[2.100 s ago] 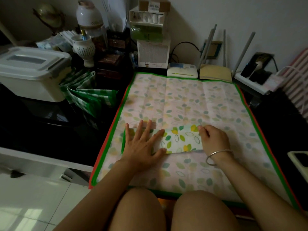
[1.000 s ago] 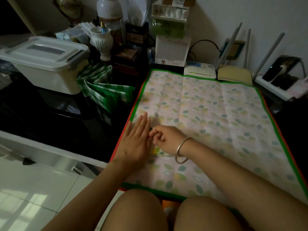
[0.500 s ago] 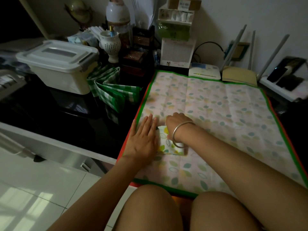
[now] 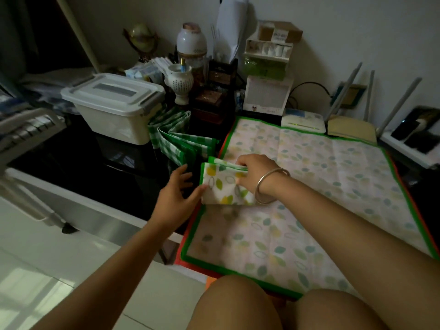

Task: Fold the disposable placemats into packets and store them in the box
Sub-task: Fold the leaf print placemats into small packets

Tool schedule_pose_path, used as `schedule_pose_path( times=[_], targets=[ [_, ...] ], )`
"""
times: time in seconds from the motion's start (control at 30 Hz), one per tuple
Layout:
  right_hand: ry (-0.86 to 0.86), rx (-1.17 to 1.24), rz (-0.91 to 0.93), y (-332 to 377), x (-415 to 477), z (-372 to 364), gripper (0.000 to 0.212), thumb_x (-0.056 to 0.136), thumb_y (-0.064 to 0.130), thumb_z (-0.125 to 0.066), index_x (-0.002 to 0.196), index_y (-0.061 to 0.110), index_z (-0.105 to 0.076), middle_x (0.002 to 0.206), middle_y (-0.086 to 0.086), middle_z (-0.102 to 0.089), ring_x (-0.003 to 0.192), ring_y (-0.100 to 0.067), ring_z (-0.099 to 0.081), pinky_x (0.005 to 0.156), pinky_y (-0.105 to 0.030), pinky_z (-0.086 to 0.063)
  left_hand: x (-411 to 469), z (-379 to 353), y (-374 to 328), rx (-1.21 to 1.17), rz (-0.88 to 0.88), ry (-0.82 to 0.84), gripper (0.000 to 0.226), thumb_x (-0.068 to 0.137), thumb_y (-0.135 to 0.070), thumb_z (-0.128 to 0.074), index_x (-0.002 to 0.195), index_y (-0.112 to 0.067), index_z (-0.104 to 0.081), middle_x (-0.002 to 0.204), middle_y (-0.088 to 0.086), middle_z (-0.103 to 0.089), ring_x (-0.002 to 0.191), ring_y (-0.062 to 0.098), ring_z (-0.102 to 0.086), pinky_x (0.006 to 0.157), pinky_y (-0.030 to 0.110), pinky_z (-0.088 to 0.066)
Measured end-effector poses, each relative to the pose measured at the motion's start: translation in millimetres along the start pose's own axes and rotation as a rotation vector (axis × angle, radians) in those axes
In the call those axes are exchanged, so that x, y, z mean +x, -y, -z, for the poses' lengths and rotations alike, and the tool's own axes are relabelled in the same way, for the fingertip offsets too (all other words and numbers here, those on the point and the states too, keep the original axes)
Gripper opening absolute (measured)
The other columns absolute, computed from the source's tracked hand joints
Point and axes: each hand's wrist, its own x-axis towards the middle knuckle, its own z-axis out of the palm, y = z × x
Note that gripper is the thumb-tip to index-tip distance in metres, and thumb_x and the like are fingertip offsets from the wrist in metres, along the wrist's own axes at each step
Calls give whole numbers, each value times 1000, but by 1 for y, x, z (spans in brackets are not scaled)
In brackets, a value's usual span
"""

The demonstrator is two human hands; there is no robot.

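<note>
Box (image 4: 114,108): lid on, needs opening first
Packet (image 4: 223,184): folded, over spread placemat's (image 4: 321,167) left edge, the box's side
Right hand (image 4: 250,173): pinches it so folds cannot spring open
Left hand (image 4: 177,194): fingers apart, thumb perhaps steadying its corner

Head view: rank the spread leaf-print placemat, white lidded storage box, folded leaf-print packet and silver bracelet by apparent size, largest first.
1. spread leaf-print placemat, by far
2. white lidded storage box, though farther away
3. folded leaf-print packet
4. silver bracelet
</note>
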Motion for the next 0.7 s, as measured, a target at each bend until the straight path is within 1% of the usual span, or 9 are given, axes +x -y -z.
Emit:
schedule_pose_path(
  times=[0.07, 0.17, 0.23, 0.33, 0.4, 0.43, 0.5, 0.6, 0.7],
  targets=[
    [-45, 25, -17, 11, 5, 0, 29, 87, 26, -63, 116, 24, -60, 116, -4, -62, 101, -28, -59, 83, -37, -50, 2, 14, 2, -106, 36, -38, 60, 87, -41, -64, 140, -22, -45, 127, -5, -62, 111, 9, -61, 93, 32, -54],
    [-77, 40, -48, 21, 12, -3, 30, 87, 24, -63, 116, 23, -60, 116, -4, -62, 100, -27, -59, 79, -33, -48, 10, 30, 9, 87, -28, -241, 33, 96, -14, -56, 129, -18, -53, 122, 0, -62, 109, 13, -61, 85, 25, -50],
    [-1, 88, -21, 24, 16, -4, 29, 86, 23, -65, 115, 22, -61, 116, -4, -62, 99, -25, -59, 80, -33, -49, 29, 40, 12, 360, -67, -328, 35, 91, -3, -53, 123, -15, -54, 124, 7, -57, 112, 24, -57, 81, 35, -49],
    [86, 117, 49, 32, 21, -10, 29, 85, 25, -67, 114, 25, -62, 118, -1, -60, 104, -24, -58, 89, -36, -50, 69, 56, 9, 719, -138, -291, 55, 80, 1, -55, 133, -11, -44, 141, 13, -41, 125, 35, -43, 89, 45, -45],
    [26, 69, 43, 34, 28, -13, 26, 86, 25, -65, 111, 31, -61, 116, 0, -62, 102, -25, -58, 86, -38, -51, 92, 63, 6, 941, -186, -190, 82, 77, -3, -61, 150, -14, -24, 159, 14, -14, 143, 35, -22, 107, 45, -34],
    [-24, 47, 24, 33, 33, -13, 24, 86, 25, -64, 108, 33, -61, 113, 0, -63, 99, -26, -59, 82, -36, -51, 102, 66, 5, 1032, -209, -141, 93, 78, -6, -63, 155, -16, -11, 162, 12, 0, 148, 33, -10, 115, 44, -24],
    [-101, 46, -33, 28, 42, -10, 22, 85, 23, -63, 104, 34, -60, 109, 1, -64, 95, -26, -60, 73, -31, -47, 123, 71, 3, 1166, -255, -59, 102, 80, -13, -63, 156, -21, 4, 162, 10, 15, 150, 29, 7, 121, 43, -9],
    [-131, 59, -73, 17, 53, -8, 16, 86, 25, -63, 91, 36, -53, 104, 0, -65, 89, -26, -59, 67, -29, -43, 149, 75, 3, 1280, -281, 73, 98, 82, -24, -65, 155, -29, -1, 162, 6, 16, 149, 27, 14, 121, 46, -4],
    [-138, 55, -82, 7, 59, -12, 15, 85, 25, -62, 95, 35, -56, 104, 3, -65, 90, -25, -59, 67, -28, -42, 165, 80, 2, 1191, -363, 42, 80, 82, -41, -71, 150, -34, -28, 163, 4, -7, 150, 28, 1, 118, 47, -14]
  ],
)
